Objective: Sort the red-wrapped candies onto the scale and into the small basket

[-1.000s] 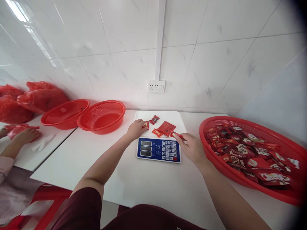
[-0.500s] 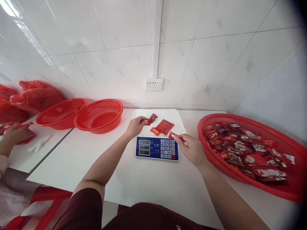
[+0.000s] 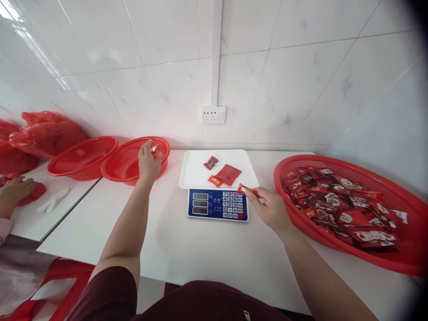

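Note:
My left hand is over the near empty-looking red basket, its thumb and fingers spread apart. A small shiny wrapped packet shows just beyond them, blurred; it looks loose from the fingers. My right hand pinches a small red wrapped snack packet at the front right edge of the white scale tray. On that tray lie a dark red twisted-end packet, a larger flat red packet and a small orange-red packet.
The scale's blue keypad panel faces me. To the right a big red basket holds many packets. Leftward are another red basket, red plastic bags, white gloves and another person's hand.
My left hand has moved left from the tray to over the red basket, carrying a packet, and its fingers have spread. My right hand stays nearly still with its packet.

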A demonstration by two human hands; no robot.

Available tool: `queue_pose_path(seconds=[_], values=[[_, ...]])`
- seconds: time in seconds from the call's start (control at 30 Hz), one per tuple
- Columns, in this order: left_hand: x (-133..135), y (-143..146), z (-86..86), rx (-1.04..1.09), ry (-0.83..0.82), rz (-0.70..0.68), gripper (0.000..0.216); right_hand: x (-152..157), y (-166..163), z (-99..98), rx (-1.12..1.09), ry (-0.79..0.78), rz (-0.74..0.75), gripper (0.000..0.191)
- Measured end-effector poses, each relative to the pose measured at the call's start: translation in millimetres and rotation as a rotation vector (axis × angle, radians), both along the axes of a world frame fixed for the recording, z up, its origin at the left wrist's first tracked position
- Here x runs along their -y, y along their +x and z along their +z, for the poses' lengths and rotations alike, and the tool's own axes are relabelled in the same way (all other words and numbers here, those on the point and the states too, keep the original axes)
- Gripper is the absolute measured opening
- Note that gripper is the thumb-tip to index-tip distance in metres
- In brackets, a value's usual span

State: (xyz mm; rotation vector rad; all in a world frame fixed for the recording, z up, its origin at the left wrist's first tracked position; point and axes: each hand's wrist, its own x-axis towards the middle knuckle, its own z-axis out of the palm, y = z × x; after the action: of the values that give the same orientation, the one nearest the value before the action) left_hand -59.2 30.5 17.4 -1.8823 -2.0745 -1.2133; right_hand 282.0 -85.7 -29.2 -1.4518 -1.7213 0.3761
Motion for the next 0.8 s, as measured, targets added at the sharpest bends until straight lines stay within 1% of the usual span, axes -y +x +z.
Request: queue_pose_path(seconds=[0.07,0.1,0.2,0.27,0.33,0.43,0.5,0.53,0.57,0.63,0.67,0.73,0.8], values=[[-7,-17,-5.9,-0.094,-0.132,0.045,0.050,1,1,-0.8,-0.010,-0.004,-0.002,0.042],[-10,-22,-11.2,-0.113,-0.204,0.055,0.050,1,0,-1.0,-0.018,-0.012,0.002,0.042],[-12,-27,-28.2,-0.150,-0.358,0.087,0.033,3,-2,-0.6,-0.028,-0.039,0.024,0.042],[-9,-25,-34.1,-0.173,-0.391,0.110,0.026,5,-3,0.0,-0.027,-0.050,0.037,0.042],[-4,-23,-32.8,-0.202,-0.399,0.131,0.026,6,-2,0.3,-0.028,-0.056,0.047,0.041],[3,-13,-21.2,-0.254,-0.363,0.122,0.028,5,0,-0.7,-0.029,-0.065,0.049,0.039],[5,4,-12.5,-0.290,-0.315,0.065,0.031,4,-1,-1.8,-0.028,-0.068,0.046,0.039],[5,16,-9.2,-0.297,-0.299,0.003,0.032,4,-2,-2.1,-0.031,-0.069,0.048,0.039],[3,30,-6.9,-0.300,-0.290,-0.072,0.033,3,-3,-2.2,-0.034,-0.069,0.053,0.039],[-4,63,-5.5,-0.271,-0.316,-0.302,0.036,3,-8,-1.1,-0.037,-0.066,0.069,0.039],[-9,80,-6.3,-0.287,-0.334,-0.374,0.036,3,-10,0.0,-0.036,-0.065,0.077,0.038],[-20,110,-9.7,-0.333,-0.360,-0.416,0.032,5,-13,3.1,-0.029,-0.057,0.085,0.038],[-30,133,-14.6,-0.357,-0.373,-0.441,0.025,8,-14,6.7,-0.025,-0.045,0.076,0.038]])
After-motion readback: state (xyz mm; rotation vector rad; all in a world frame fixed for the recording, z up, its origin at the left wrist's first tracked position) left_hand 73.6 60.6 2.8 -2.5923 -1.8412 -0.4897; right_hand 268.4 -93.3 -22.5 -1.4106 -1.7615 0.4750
